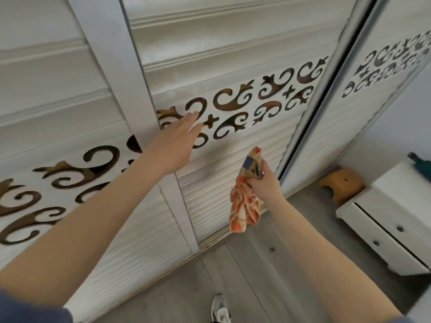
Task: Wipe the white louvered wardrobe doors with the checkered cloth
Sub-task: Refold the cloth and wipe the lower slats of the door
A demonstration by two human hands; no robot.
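Currently my left hand lies flat, fingers spread, on the wardrobe door mid-frame, right hand fisted around the bunched checkered cloth lower right, off the louvers; best unbunch it, wipe along slats.

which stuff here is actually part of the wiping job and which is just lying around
Part of the job:
- checkered cloth, bunched in the right hand
- white louvered wardrobe doors
- left hand, open, flat by the doors' scrollwork band

Just lying about:
- white drawer unit
- small wooden stool
- teal object on the unit
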